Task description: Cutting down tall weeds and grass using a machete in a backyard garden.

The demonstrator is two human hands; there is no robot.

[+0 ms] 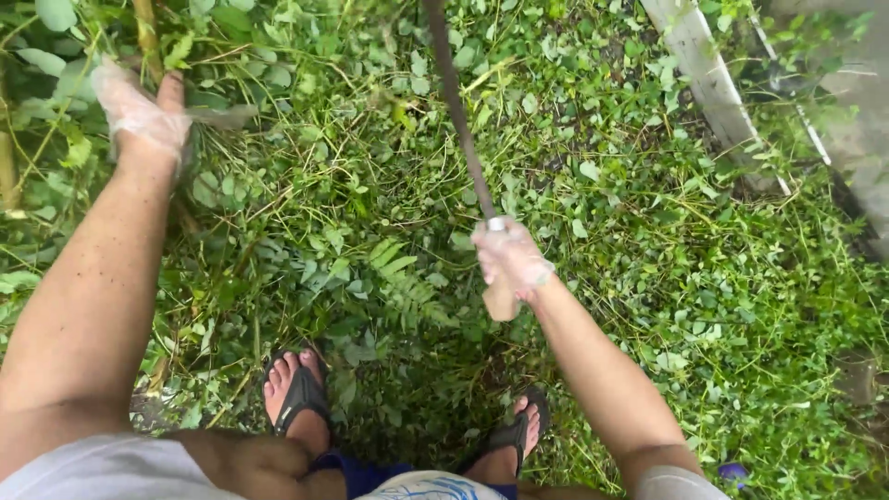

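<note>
My right hand (pixel 511 259), in a thin clear plastic glove, is shut on the wooden handle of a long dark blade (pixel 456 102) that points up and away over the weeds. At the upper left my left hand (pixel 141 113), also in a clear glove, closes around a thin yellowish plant stalk (pixel 146 37) among leafy stems. My two feet in black flip-flops (pixel 298 393) stand on cut grass at the bottom.
Dense green weeds and ferns (pixel 398 278) cover the ground all around. A pale wooden post (pixel 706 74) slants at the upper right beside a grey surface (pixel 861 139). More stalks and leaves crowd the left edge.
</note>
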